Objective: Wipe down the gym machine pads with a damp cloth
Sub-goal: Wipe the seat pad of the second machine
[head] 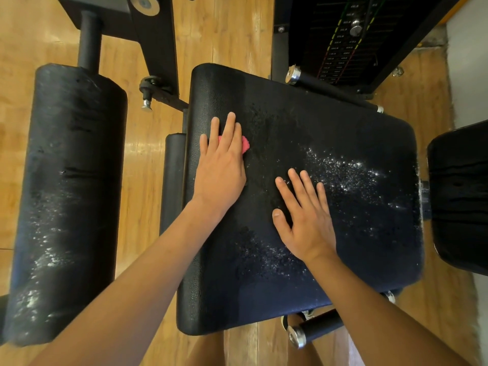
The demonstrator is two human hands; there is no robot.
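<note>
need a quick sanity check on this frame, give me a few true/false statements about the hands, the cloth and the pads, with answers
1. The left hand presses a pink cloth onto the seat pad with straight fingers. True.
2. The right hand holds a spray bottle. False: it lies flat on the seat pad and holds nothing.
3. White specks show on the seat pad beyond the right hand. True.
4. The roller pad on the left looks spotless. False: it too carries white marks, mostly toward its near end.
</note>
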